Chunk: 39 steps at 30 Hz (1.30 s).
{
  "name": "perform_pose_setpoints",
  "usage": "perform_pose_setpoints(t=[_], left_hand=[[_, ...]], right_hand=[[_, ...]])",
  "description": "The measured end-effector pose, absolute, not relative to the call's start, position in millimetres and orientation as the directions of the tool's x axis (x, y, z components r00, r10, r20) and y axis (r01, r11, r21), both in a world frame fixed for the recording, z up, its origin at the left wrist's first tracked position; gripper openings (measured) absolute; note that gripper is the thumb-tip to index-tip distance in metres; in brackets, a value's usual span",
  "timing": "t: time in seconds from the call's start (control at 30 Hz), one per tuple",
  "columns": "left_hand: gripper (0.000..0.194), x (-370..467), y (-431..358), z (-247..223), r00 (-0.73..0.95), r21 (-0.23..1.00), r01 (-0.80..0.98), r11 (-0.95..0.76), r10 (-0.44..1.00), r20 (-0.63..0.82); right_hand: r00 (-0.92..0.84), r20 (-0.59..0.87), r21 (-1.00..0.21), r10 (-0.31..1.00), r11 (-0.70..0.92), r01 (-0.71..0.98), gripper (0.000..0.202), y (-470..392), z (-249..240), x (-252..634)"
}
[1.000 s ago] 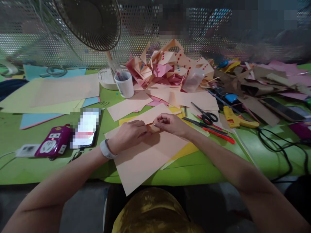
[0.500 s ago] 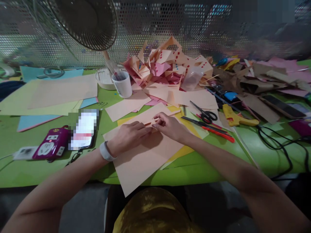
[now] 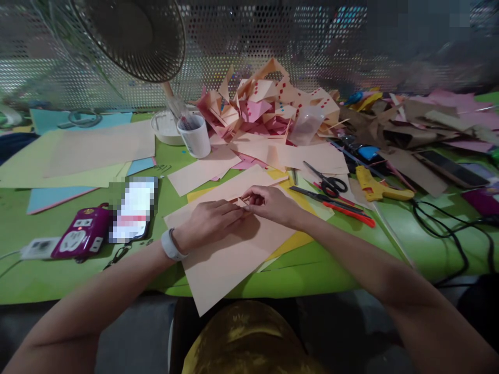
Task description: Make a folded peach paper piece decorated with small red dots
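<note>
A large peach paper sheet lies over yellow paper at the table's front edge. My left hand rests palm down on it, fingers together, pressing a narrow folded peach paper piece. From the right, my right hand pinches the end of that small piece, its thumb and forefinger meeting the left fingertips. A thin peach strip lies just behind the right hand. The underside of the left fingers is hidden.
Black scissors, a red-handled cutter and a yellow glue gun lie right. A phone and purple power socket are left. Behind stand a white cup, a fan and crumpled paper.
My right fingertips have shifted slightly down against the left fingertips, and the small paper piece between them is tilted differently. The view has moved a little.
</note>
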<state>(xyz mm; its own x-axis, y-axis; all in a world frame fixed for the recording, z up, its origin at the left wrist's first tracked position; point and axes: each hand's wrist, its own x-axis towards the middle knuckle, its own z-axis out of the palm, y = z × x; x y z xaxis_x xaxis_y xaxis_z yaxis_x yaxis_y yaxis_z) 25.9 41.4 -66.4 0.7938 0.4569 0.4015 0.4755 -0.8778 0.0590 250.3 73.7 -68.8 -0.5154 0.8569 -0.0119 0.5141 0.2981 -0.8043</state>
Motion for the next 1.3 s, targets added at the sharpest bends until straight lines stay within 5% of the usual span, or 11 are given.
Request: perform_pose_setpoints(t=[0.6, 1.3], left_hand=[[0.025, 26, 42, -68, 0.802, 0.068, 0.49, -0.869, 0.479, 0.357], [0.039, 26, 44, -69, 0.821, 0.115, 0.472, -0.874, 0.483, 0.305]], right_hand=[[-0.455, 0.087, -0.716, 0.886, 0.373, 0.589, 0.013, 75, -71, 253], [-0.429, -0.011, -0.703, 0.903, 0.298, 0.646, 0.008, 82, -64, 259]])
